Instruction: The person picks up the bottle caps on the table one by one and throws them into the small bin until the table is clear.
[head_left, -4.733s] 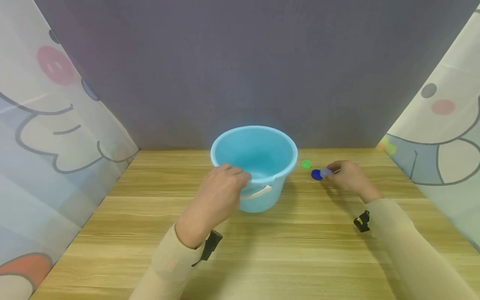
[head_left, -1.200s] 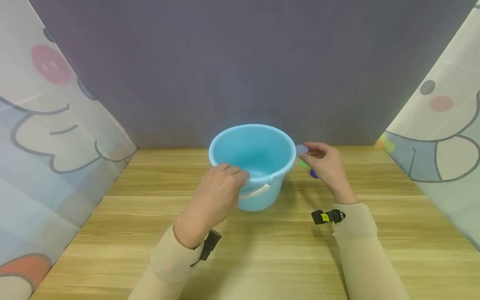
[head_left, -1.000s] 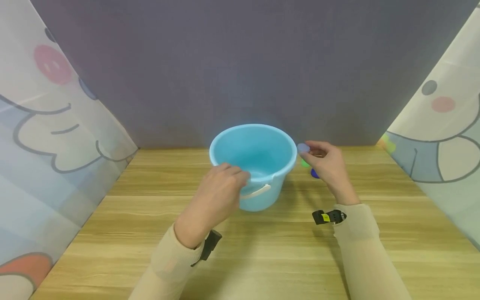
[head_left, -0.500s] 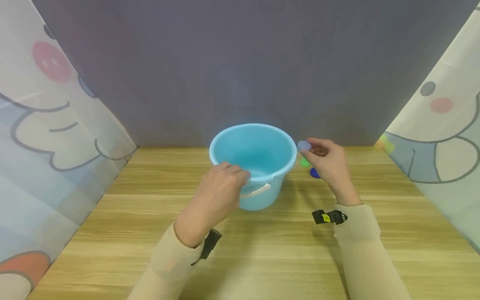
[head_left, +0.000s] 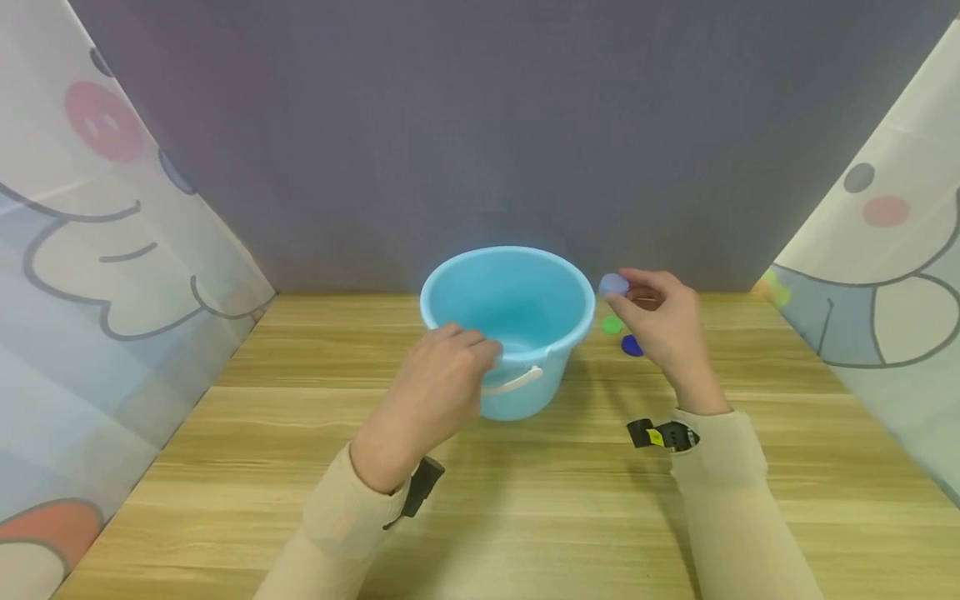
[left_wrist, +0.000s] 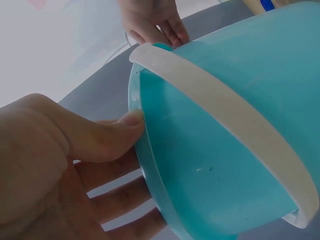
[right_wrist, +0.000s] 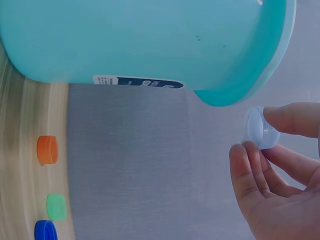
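Observation:
My left hand (head_left: 431, 387) grips the near rim of a light blue plastic bucket (head_left: 517, 404), thumb on one side of the rim and fingers on the other in the left wrist view. The bucket stands upright, its white handle (left_wrist: 220, 110) hanging down. Just right of the rim, my right hand (head_left: 667, 325) pinches a translucent bottle cap (right_wrist: 262, 129) between thumb and fingers, above the table and apart from the bucket. On the table below lie a green bottle cap (head_left: 612, 324) and a dark blue bottle cap (head_left: 632, 345).
An orange bottle cap (right_wrist: 47, 150) lies beside the bucket, hidden by it in the head view. A grey panel (head_left: 480, 133) stands behind the wooden table (head_left: 315, 433). Cartoon-printed curtains (head_left: 112, 275) flank both sides.
Since the oldest frame, my right hand has lifted the translucent cap from beside the blue one and brought it left, near the rim. Lately it shifted slightly up and right. My left hand stays put.

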